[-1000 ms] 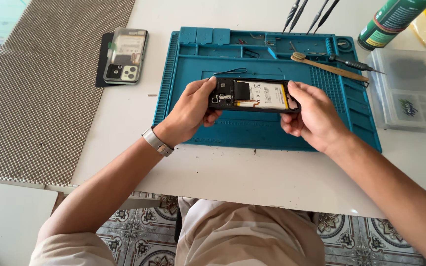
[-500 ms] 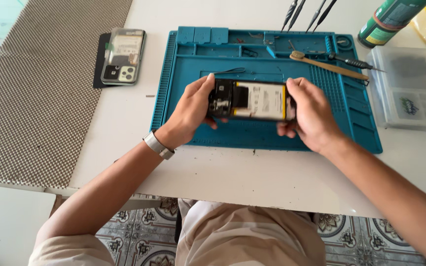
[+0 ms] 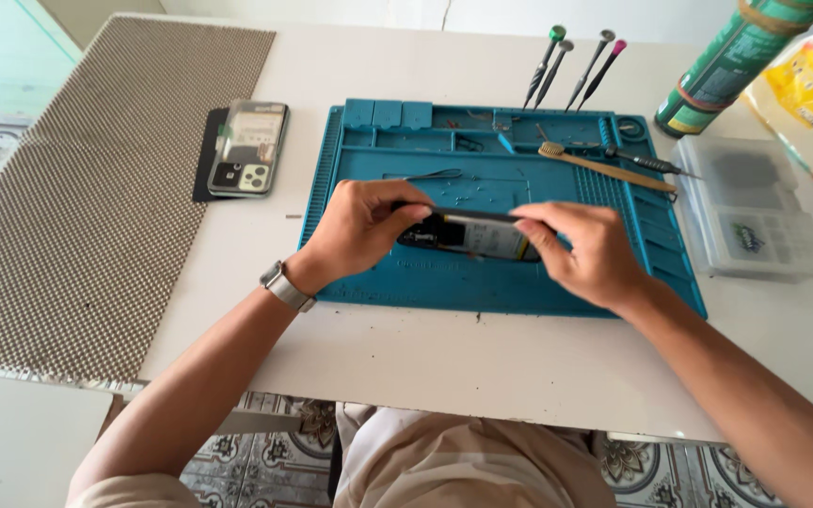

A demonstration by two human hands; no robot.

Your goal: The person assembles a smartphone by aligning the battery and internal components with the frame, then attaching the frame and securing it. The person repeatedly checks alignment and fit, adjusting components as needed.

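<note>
1. Your left hand [image 3: 355,230] and right hand [image 3: 587,254] pinch the opened phone [image 3: 470,235] by its ends, tilted on edge above the blue work mat [image 3: 482,282].
2. Screwdrivers [image 3: 571,66] stand behind the mat on the tabletop [image 3: 444,357], probably kept within reach.

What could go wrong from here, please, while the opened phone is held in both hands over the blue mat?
The opened phone is tilted on edge, gripped only by the fingertips of the left hand and right hand; it might slip onto the blue repair mat. Its exposed internals could be pressed by a finger. Small loose parts on the mat could get knocked or lost.
</note>
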